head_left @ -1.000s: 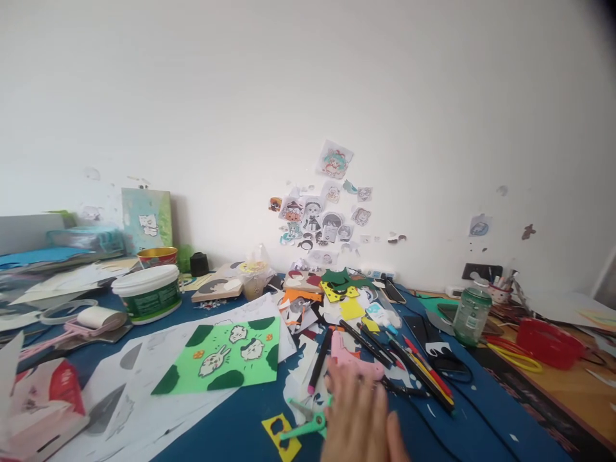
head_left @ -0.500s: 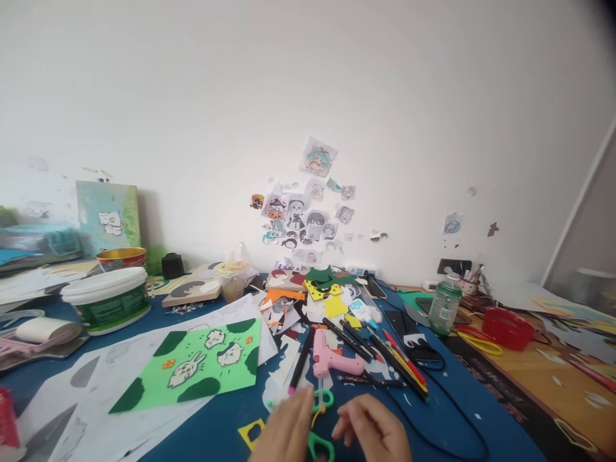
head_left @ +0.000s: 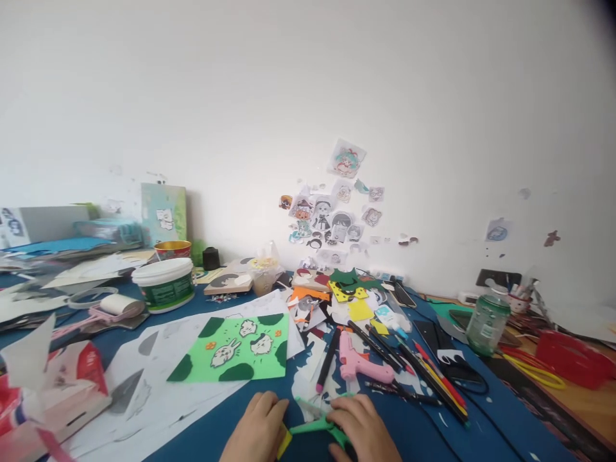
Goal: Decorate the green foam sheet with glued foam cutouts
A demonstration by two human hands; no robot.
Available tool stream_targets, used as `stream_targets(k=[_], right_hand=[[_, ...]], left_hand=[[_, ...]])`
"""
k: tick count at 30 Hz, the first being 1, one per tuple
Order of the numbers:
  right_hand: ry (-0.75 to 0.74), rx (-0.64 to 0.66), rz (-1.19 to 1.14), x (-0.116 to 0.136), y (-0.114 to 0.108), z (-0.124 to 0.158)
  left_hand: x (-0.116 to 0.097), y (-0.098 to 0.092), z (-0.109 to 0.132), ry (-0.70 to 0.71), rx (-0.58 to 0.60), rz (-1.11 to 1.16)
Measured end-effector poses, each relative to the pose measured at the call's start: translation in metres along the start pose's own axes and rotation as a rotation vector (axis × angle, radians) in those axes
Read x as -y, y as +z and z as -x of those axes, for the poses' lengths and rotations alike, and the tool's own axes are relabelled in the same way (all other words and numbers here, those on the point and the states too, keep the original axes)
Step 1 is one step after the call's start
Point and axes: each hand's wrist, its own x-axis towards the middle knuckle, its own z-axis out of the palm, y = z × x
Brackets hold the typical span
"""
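Observation:
Both my hands are at the bottom edge of the view on the blue table cover [head_left: 481,423]. My right hand [head_left: 363,430] is closed around the handles of green scissors [head_left: 315,425], whose blades point left. My left hand [head_left: 257,431] is curled, with a yellow paper piece [head_left: 285,441] showing at its fingertips beside the blades. Just beyond the hands lie a pink glue gun [head_left: 359,359] and a row of markers and pencils [head_left: 414,366]. A green sheet with rabbit cut-outs [head_left: 235,350] lies on white paper to the left.
A white lidded tub [head_left: 163,282], a tape roll [head_left: 113,305], a tissue box [head_left: 58,391] and stacked papers crowd the left. A green-tinted jar [head_left: 486,321], a red basket [head_left: 570,356] and a phone [head_left: 404,295] sit on the right. Stickers [head_left: 332,215] cover the wall.
My right hand has taken hold of the green scissors. My left hand has come in with the yellow piece, and both now sit closer together. The view has swung back to the left.

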Motion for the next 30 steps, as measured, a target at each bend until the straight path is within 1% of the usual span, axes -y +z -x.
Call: stream_targets(k=[3, 6, 11, 14, 17, 21, 23, 26, 28, 30], right_hand=[[0.003, -0.045, 0.022, -0.001, -0.003, 0.000], [0.004, -0.093, 0.031, -0.003, -0.004, 0.002], [0.002, -0.137, 0.034, -0.007, 0.001, 0.004], [-0.006, -0.150, 0.029, -0.006, 0.002, 0.004], [-0.006, -0.156, 0.035, -0.004, 0.002, 0.005], [0.053, -0.121, 0.057, 0.002, -0.001, 0.005], [0.073, -0.092, 0.065, 0.004, -0.003, 0.004], [0.072, -0.085, 0.070, 0.005, -0.005, 0.004], [0.066, -0.100, 0.069, 0.005, -0.004, 0.004], [0.054, -0.114, 0.064, 0.004, -0.003, 0.004]], left_hand=[[0.008, -0.005, 0.002, 0.010, 0.006, 0.101], [0.016, -0.010, 0.002, 0.022, 0.003, 0.146], [0.017, -0.009, -0.001, 0.018, -0.126, 0.204], [0.017, -0.007, -0.003, 0.026, -0.170, 0.223], [0.020, -0.007, -0.006, 0.002, -0.173, 0.247], [0.027, -0.014, -0.009, 0.005, -0.179, 0.290], [0.029, -0.016, -0.010, -0.007, -0.163, 0.320], [0.032, -0.013, -0.012, -0.043, -0.125, 0.365], [0.035, -0.011, -0.013, -0.048, -0.127, 0.358], [0.044, -0.013, -0.015, -0.034, -0.153, 0.291]])
